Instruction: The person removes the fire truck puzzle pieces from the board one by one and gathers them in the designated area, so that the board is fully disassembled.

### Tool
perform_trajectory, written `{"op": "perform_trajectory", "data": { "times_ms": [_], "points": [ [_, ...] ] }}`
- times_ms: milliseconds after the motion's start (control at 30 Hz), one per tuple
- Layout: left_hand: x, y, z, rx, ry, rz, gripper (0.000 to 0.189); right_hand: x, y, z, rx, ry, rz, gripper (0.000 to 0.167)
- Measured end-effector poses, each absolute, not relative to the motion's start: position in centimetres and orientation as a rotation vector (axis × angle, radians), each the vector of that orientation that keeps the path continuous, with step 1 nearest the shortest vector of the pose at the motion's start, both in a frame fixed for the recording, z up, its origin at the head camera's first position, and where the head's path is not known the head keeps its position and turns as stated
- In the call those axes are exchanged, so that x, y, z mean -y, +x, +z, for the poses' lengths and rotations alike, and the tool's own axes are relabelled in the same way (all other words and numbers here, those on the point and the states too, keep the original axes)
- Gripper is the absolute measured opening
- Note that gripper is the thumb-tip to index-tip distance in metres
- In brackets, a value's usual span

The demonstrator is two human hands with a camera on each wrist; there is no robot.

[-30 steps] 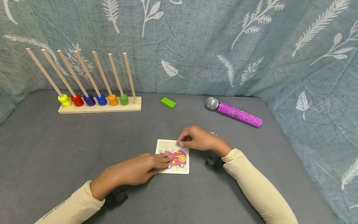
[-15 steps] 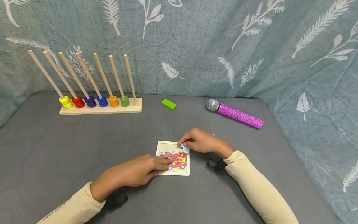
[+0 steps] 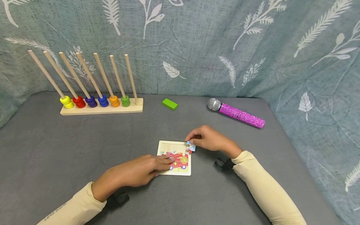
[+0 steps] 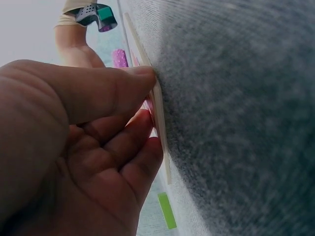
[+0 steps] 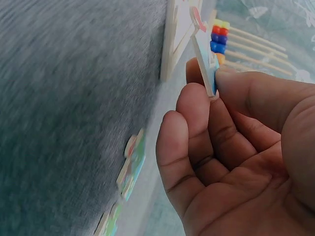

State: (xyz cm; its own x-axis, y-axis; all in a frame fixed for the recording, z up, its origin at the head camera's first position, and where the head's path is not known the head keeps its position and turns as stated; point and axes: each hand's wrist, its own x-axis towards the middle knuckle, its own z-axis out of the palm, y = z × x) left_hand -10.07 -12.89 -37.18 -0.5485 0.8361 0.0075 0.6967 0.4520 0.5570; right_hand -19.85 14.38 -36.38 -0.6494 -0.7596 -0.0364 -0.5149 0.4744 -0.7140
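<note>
My left hand [image 3: 143, 170] rests its fingers on the left part of a small jigsaw puzzle board [image 3: 174, 174], with the thumb at its edge. In the left wrist view the thumb [image 4: 133, 78] touches the board's pale edge [image 4: 160, 108]. A red vehicle picture [image 3: 175, 161] fills the lower part of the board; bare wood shows along the top. Between thumb and fingers, my right hand [image 3: 212, 139] pinches a light blue puzzle piece [image 3: 191, 147] with a red bit, tilted over the board's upper right corner. The right wrist view shows this puzzle piece [image 5: 204, 56] raised, nearly edge-on.
More loose puzzle pieces [image 5: 132, 164] lie on the grey table beyond the right hand, mostly hidden in the head view. Behind stand a peg stacker [image 3: 101, 110] with coloured rings, a green block [image 3: 170, 104] and a glittery pink microphone [image 3: 239, 113]. A patterned curtain [image 3: 191, 47] hangs at the back.
My right hand has moved right with the blue puzzle piece, from over the board to its upper right corner, and the piece has turned. The left hand stays put.
</note>
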Motion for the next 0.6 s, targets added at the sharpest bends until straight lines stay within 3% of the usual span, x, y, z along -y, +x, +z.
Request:
{"op": "perform_trajectory", "data": {
  "times_ms": [600],
  "points": [
    [13.0, -10.4, -37.3, -2.433, 1.371, 0.717, 0.039, -17.8, -20.0, -36.1, -2.44, -0.915, -1.031, 0.017]
  ]
}}
